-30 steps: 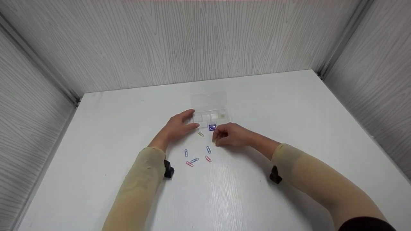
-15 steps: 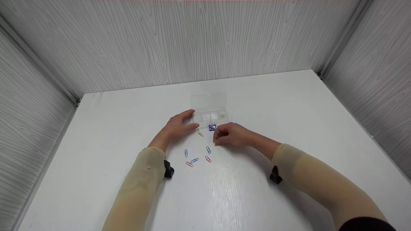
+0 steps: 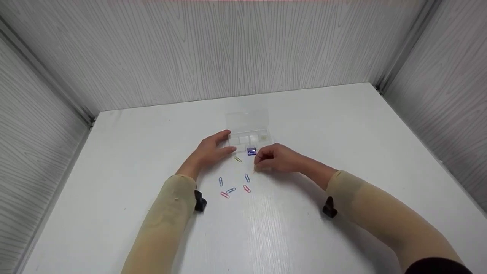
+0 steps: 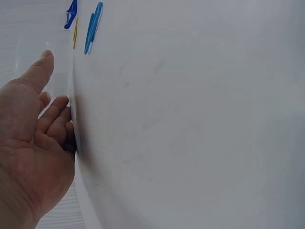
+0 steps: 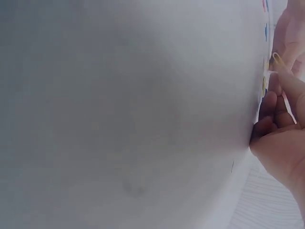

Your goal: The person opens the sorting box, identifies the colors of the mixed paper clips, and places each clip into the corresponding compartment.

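Your right hand (image 3: 279, 158) pinches a yellow clip (image 5: 279, 61); just far of it and slightly left lies the clear box (image 3: 249, 140), long axis left to right (your left hand (image 3: 211, 151), spread wide, is nearer, at its left end).

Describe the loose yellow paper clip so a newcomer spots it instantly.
On the white table, find the clear open-lidded box by the left hand. The yellow paper clip lies just off its near edge. Colour separates it: the blue paper clips and red paper clips lie farther from the box.
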`<state>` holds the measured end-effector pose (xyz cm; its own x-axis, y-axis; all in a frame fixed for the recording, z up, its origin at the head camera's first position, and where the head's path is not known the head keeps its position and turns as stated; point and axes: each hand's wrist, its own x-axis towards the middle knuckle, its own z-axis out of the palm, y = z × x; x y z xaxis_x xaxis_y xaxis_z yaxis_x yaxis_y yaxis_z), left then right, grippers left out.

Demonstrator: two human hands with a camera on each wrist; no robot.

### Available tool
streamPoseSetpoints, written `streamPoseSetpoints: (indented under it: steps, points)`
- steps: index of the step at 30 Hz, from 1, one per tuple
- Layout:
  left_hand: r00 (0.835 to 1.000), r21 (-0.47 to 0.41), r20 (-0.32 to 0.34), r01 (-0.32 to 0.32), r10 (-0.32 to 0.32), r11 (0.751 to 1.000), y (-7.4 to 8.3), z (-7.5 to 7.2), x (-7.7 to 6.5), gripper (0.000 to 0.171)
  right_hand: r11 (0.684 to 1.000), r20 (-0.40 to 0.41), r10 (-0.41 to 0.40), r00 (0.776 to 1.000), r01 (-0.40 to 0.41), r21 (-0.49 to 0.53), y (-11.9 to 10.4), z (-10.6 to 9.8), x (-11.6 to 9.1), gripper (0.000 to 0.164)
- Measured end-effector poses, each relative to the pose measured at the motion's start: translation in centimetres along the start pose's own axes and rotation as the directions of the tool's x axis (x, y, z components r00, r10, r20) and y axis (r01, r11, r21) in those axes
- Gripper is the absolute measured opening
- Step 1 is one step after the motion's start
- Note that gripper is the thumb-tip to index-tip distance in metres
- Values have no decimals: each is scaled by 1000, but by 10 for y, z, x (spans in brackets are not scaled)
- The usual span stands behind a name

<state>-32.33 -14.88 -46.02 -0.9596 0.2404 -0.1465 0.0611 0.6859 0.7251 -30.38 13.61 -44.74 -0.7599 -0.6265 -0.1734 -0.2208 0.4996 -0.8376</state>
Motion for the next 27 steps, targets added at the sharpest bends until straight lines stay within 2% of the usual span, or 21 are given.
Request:
streamPoseSetpoints:
  steps: [7, 13, 20, 27]
  points:
    - [1000, -3, -3, -6, 6, 1000, 1, -1, -2, 75, 999, -78, -34, 996, 34, 4, -3, -13, -3, 7]
    - [1000, -13, 5, 2, -2, 1000, 0, -1, -2, 75, 997, -175, -57, 983, 66, 47, -5, -29, -3, 13]
    - [1000, -23, 3, 4, -3, 1000, 0, -1, -2, 75, 986, -330, -21, 944, 74, 149, -7, -48, 5, 13]
    - [1000, -16, 1, 16, -15, 1000, 0, 1, -2, 76, 977, -423, 38, 905, 55, 206, -1, -55, 20, 15]
